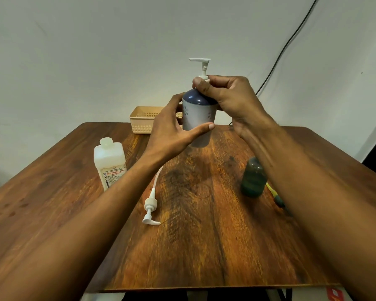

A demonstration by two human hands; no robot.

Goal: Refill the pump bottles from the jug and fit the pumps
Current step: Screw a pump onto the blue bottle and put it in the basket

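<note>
A white pump bottle with a dark blue top [199,115] is held above the table. My left hand [174,127] wraps around its body. My right hand [226,96] pinches the collar of the white pump [202,66] that stands in the bottle's neck. A second white pump [151,205] lies loose on the table, its tube partly hidden under my left forearm. A translucent white bottle with a red-lettered label [110,164] stands at the left, its neck open. A dark green bottle [253,178] stands at the right, beside my right forearm.
A beige plastic basket [143,120] sits at the table's far edge behind the held bottle. A yellow-and-green object [276,195] lies under my right forearm. The wooden table [204,246] ends near the bottom of the view. A black cable runs down the wall.
</note>
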